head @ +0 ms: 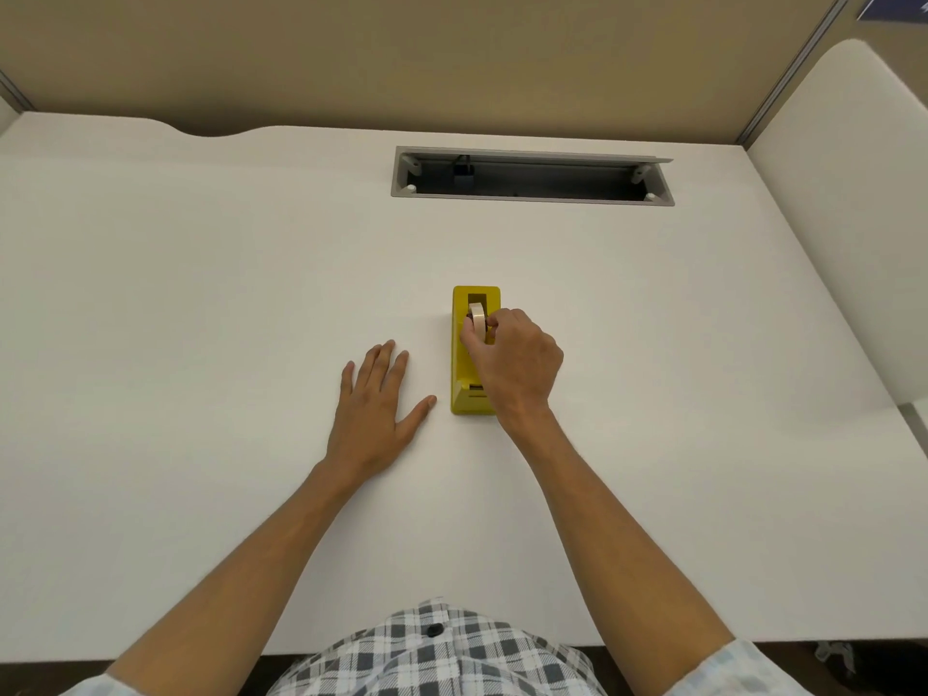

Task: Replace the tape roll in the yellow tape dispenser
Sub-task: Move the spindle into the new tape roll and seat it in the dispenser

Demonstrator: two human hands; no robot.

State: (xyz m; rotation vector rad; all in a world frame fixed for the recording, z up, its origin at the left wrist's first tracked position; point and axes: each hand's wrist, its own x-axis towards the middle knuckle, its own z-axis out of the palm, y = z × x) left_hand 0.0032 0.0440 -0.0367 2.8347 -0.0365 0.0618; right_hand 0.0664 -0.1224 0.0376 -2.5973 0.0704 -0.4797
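Pinched between thumb and fingers of the right hand (517, 361), the tape roll (477, 320) stands on edge in the slot of the yellow tape dispenser (464, 366), pale and upright, only its top showing above the well. That dispenser sits around the middle of the white table (201, 273), lengthwise, cutter end toward the near edge. Left hand (374, 406) lies flat on the table just beside the dispenser, fingers straight and spread, holding nothing, thumb angled toward the yellow base without touching. Up near the far edge, a grey cable tray (532, 175) lies open.
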